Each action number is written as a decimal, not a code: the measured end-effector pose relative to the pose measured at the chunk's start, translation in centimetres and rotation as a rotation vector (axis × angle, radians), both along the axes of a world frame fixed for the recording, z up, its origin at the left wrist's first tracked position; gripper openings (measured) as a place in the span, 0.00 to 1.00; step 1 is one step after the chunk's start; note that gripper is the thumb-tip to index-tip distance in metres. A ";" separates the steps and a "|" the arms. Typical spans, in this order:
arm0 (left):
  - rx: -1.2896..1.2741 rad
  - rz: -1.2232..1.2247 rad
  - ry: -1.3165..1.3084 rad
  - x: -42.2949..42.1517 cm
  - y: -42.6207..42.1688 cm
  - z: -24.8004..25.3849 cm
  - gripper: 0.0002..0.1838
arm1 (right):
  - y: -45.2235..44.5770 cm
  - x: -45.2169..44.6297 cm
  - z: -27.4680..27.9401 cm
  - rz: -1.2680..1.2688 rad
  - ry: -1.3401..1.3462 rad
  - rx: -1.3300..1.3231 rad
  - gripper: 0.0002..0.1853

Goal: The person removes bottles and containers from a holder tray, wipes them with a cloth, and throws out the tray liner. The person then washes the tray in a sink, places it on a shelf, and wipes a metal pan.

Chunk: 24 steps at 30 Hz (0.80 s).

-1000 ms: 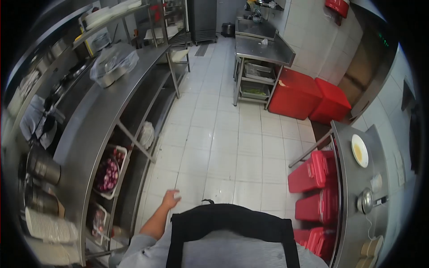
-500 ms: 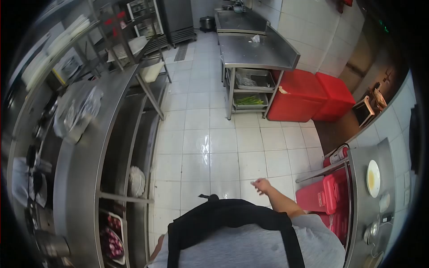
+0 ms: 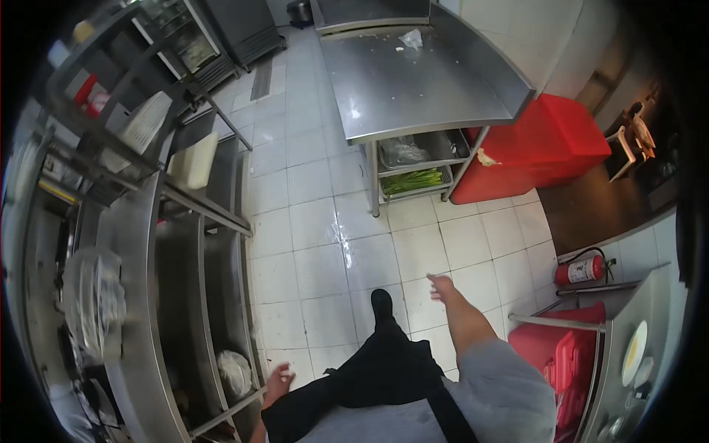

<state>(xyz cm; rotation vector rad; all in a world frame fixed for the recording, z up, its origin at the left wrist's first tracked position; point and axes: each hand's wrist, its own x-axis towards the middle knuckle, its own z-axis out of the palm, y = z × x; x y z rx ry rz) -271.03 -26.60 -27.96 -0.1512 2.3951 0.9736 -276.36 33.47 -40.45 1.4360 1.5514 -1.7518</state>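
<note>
My right hand (image 3: 441, 288) hangs over the white tiled floor (image 3: 317, 269), fingers loosely curled and apart, with nothing visible in it. My left hand (image 3: 278, 382) is low at the left side of my body, partly spread, beside the steel shelving. The lower shelf there holds a white plastic-wrapped bundle (image 3: 235, 373), the thing closest to that hand, with a gap between them. Neither hand touches anything that I can see. My black apron (image 3: 377, 376) and one dark shoe (image 3: 382, 303) show below.
A steel table (image 3: 413, 85) stands ahead, with a tray of green vegetables (image 3: 412, 181) beneath it. Red bins (image 3: 517, 162) stand beside it. A fire extinguisher (image 3: 582, 271) and a counter with a plate (image 3: 635, 353) are at right. A steel counter (image 3: 136, 273) runs along the left.
The view has moved forward and tilted; the steel table and red bins look nearer. My left hand has come into clearer view, and a shoe now shows. The extinguisher is more visible.
</note>
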 end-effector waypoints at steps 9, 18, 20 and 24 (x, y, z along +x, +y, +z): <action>-0.088 0.183 -0.454 -2.8 3.8 -2.1 0.26 | 7.1 -38.1 -5.4 -0.786 0.486 -0.513 0.16; -0.096 0.203 -0.533 -9.6 4.9 -0.1 0.30 | 14.3 -42.0 -6.9 -0.999 0.192 -0.304 0.14; -0.071 0.195 -0.531 -10.1 4.4 -0.5 0.30 | 14.9 -37.7 -9.3 -0.955 0.214 -0.241 0.18; -0.012 0.162 -0.518 -10.8 3.7 -1.4 0.32 | 16.0 -27.1 -14.7 -0.953 0.300 -0.009 0.24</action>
